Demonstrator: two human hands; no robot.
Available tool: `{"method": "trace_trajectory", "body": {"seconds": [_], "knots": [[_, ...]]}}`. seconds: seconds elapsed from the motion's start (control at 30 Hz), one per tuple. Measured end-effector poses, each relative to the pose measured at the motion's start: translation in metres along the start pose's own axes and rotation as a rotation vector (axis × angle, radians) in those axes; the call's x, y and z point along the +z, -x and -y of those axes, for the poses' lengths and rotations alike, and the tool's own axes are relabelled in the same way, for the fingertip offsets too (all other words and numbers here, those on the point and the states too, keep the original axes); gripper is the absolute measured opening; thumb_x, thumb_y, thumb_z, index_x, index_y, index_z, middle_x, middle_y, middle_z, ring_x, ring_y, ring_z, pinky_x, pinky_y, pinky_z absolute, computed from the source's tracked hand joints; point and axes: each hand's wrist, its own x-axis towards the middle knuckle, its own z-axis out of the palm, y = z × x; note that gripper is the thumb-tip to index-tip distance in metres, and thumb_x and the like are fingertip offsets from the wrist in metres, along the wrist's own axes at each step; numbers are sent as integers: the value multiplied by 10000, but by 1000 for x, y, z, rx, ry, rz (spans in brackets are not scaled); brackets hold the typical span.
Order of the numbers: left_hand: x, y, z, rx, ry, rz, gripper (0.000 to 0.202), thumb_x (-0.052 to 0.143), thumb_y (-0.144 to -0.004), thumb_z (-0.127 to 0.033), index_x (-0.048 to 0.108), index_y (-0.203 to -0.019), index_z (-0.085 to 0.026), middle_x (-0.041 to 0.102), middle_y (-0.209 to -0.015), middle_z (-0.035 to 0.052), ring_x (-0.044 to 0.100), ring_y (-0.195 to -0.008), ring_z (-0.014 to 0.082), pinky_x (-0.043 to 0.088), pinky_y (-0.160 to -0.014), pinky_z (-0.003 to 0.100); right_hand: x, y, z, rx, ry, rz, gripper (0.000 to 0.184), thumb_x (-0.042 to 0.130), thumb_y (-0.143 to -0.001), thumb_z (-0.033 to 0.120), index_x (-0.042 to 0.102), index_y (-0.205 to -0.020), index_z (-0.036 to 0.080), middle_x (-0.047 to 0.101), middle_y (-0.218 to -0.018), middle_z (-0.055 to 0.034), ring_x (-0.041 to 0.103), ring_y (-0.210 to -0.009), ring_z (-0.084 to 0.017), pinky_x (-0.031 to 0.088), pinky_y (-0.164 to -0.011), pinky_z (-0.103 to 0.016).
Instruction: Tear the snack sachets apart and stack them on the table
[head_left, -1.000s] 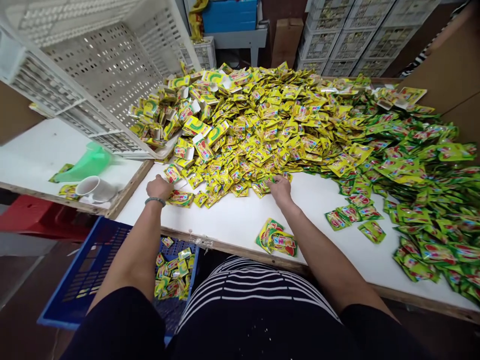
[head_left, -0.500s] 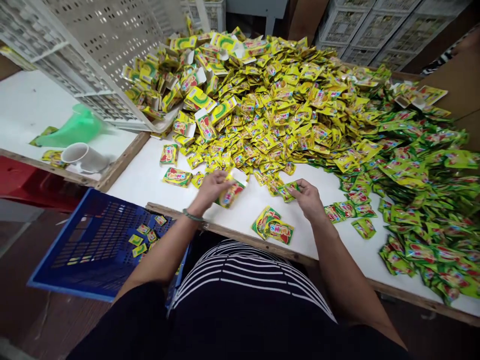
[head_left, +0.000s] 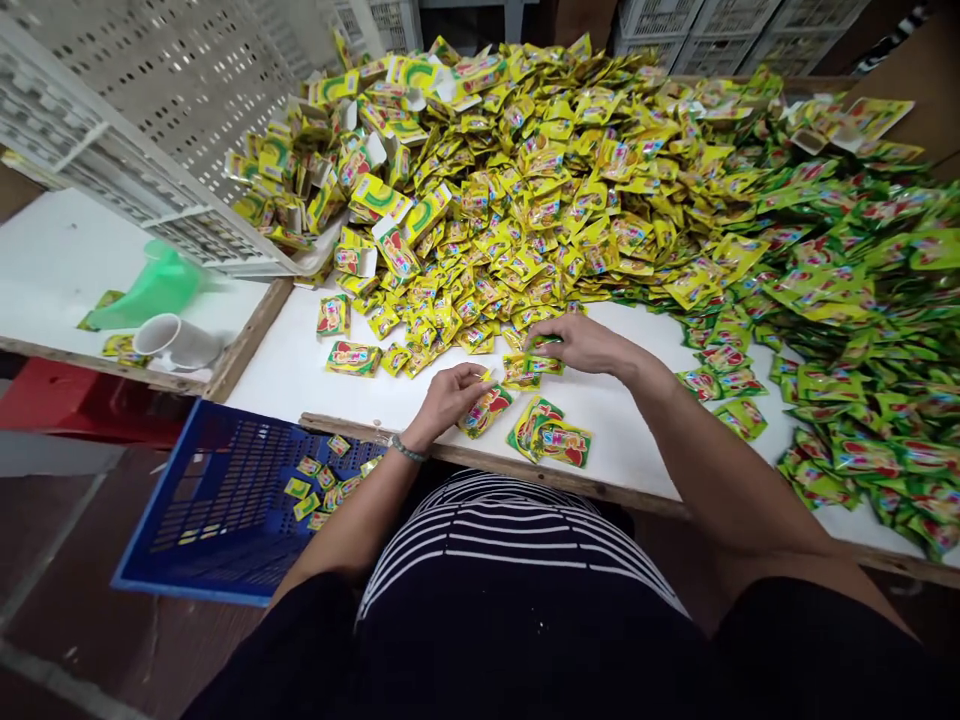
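The white-topped table [head_left: 390, 405] is the largest thing here, and across it spreads a wide heap of yellow packets [head_left: 540, 190], which passes into a heap of green packets [head_left: 862, 290] on the right. On the left, a white crate [head_left: 187, 110] leans with its mouth toward the heap. Lower than the table, a blue crate [head_left: 187, 588] contains some scattered small packs.

Between the heap and the near edge, two hands are at work. The left hand [head_left: 450, 398] has its thumb and fingers pinching the upper end of a small carton [head_left: 486, 410], which is tilted close to the table edge. The right hand [head_left: 581, 345] bends its fingers down over a few loose packets [head_left: 521, 372], just beside this carton; I cannot tell if its grip pinches one. Nearby, two flat cartons [head_left: 566, 446] overlap each other.

The step in hand seems to be holding the carton steady while packets are picked. In my judgement, the next move calls for separating the overlapping packets with light fingertips, and for a gentle left grip, because the carton looks thin and could bend.
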Motion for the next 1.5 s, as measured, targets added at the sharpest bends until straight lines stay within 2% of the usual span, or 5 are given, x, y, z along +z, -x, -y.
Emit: {"method": "trace_trajectory", "body": {"seconds": [0.27, 0.5, 0.67, 1.23, 1.5], "knots": [[10, 2, 5, -68, 135, 11, 465, 855, -562, -410, 651, -875, -133, 658, -633, -17, 562, -534, 86, 405, -521, 198, 22, -43, 18, -191, 239, 160, 63, 707, -674, 199, 701, -636, 248, 605, -565, 38, 481, -544, -109, 302, -562, -255], [8, 7, 7, -66, 434, -61, 522, 892, -489, -388, 625, -859, -134, 683, -681, -18, 621, -622, 102, 476, -650, 229, 62, -16, 27, -186, 152, -350, 94, 634, -822, 260, 658, -743, 217, 628, -777, -27, 566, -753, -176, 431, -683, -299], [8, 12, 12, -79, 461, -57, 505, 898, -487, -362, 629, -843, -125, 676, -664, -21, 615, -615, 91, 459, -652, 218, 81, 9, 28, -205, 47, -420, 133, 562, -879, 267, 660, -798, 229, 637, -815, -44, 589, -823, -201, 482, -770, -346], [13, 27, 3, -110, 424, 131, 559, 912, -454, -235, 595, -903, -134, 711, -728, -14, 674, -667, 133, 529, -760, 298, 60, 20, 44, -133, -21, -40, 183, 608, -798, 213, 689, -963, 220, 713, -913, -18, 639, -821, -179, 480, -767, -305], [21, 13, -4, 87, 491, 24, 550, 903, -477, -218, 578, -913, -139, 715, -796, -8, 678, -714, 121, 528, -746, 253, 38, 13, 41, -234, 236, -275, 174, 652, -801, 246, 692, -967, 210, 688, -929, -60, 606, -842, -210, 457, -754, -329]]}}
